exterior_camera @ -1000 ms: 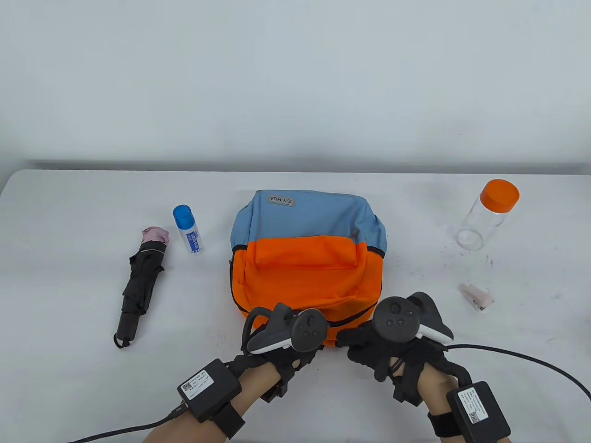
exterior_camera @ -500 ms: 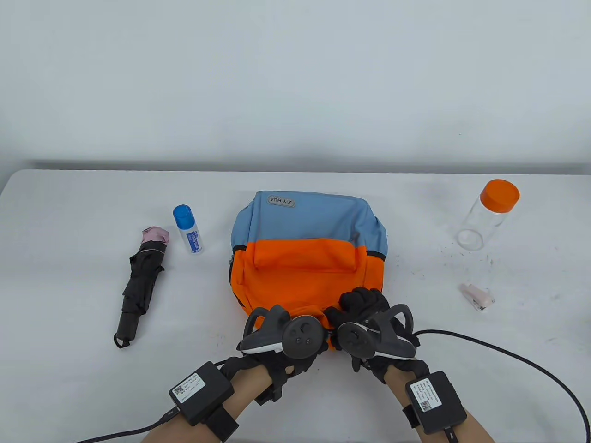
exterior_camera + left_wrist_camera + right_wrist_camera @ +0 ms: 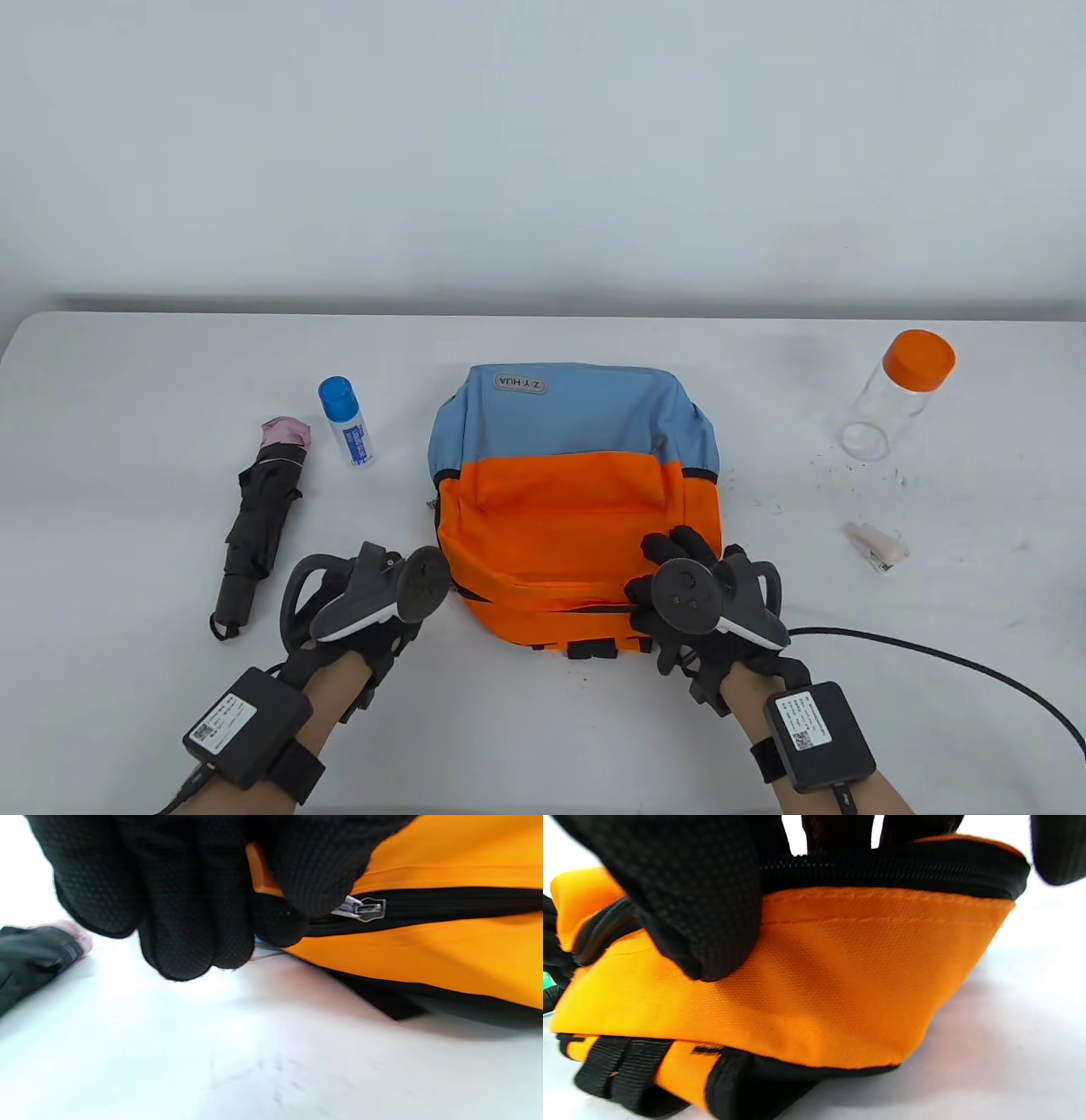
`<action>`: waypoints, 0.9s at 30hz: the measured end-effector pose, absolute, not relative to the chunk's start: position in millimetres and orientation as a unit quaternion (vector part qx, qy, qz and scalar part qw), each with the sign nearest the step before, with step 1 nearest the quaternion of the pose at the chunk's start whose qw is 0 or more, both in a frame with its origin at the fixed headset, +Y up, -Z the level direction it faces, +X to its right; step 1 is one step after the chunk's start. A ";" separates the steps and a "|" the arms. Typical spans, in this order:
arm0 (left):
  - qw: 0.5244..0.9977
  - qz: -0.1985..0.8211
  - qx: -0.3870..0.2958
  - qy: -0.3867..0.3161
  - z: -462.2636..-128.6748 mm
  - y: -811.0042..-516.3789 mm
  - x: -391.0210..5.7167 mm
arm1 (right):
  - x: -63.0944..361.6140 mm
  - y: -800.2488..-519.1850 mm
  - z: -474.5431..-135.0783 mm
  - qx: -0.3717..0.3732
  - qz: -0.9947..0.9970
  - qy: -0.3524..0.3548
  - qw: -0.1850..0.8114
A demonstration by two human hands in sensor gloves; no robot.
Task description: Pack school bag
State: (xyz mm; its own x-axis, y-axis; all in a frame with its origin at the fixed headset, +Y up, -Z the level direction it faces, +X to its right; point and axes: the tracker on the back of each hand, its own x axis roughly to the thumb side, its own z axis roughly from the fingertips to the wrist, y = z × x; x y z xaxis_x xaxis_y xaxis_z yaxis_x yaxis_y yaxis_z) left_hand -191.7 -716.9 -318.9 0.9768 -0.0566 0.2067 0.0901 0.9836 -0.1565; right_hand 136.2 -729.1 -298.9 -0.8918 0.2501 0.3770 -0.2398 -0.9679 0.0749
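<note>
Fingers (image 3: pixel 271 921) of the left hand (image 3: pixel 373 594) pinch the zipper pull (image 3: pixel 360 908); draw it steadily along while the right hand (image 3: pixel 687 586) grips the school bag (image 3: pixel 577 501).

White table (image 3: pixel 136 382), cable (image 3: pixel 950 658) trailing right.

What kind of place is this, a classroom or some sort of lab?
Probably a lab or recording setup, not a classroom: a bare white table against a blank wall, and cabled sensor gloves with trackers on both the left hand and right hand.
</note>
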 end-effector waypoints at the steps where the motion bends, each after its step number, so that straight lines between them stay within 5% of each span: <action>1: 0.992 -0.039 -0.088 -0.085 -326.4 -720.8 -192.9 | 137.3 -729.1 -299.0 0.196 0.972 0.018 0.132; 9: 0.992 -0.081 -0.098 0.011 -388.3 -727.7 -191.6 | 145.9 -727.1 -296.0 0.195 0.970 0.049 0.135; 14: 0.986 -0.110 -0.124 0.019 -399.9 -734.4 -184.5 | 145.7 -727.2 -295.7 0.191 0.971 0.055 0.135; 19: 0.989 -0.127 -0.068 0.017 -388.1 -718.0 -191.9 | 146.9 -728.0 -295.8 0.184 0.971 0.057 0.140; 27: 0.994 -0.073 0.068 -0.040 -320.2 -634.4 -206.8 | 137.5 -724.9 -294.7 0.181 0.977 0.045 0.103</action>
